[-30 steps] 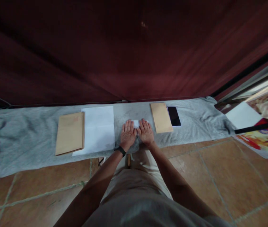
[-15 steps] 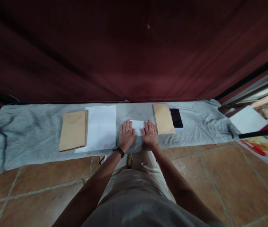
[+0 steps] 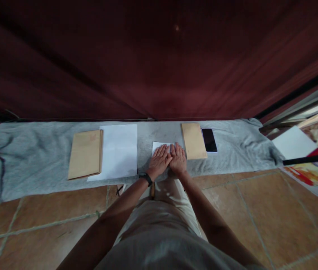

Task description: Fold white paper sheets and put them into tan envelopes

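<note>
At your 11 o'clock a brown envelope [image 3: 85, 153] lies beside a white sheet [image 3: 117, 152] on the grey cloth [image 3: 35, 157]. Your left hand [image 3: 159, 161] and right hand [image 3: 178, 159] press flat, side by side and touching, on the folded white paper [image 3: 159, 146] at 12 o'clock. At 1 o'clock sit a second brown envelope [image 3: 193, 140] and a phone [image 3: 209, 140].

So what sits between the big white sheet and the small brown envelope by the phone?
In the head view: both hands, left hand and right hand, flat on the folded white paper.
</note>
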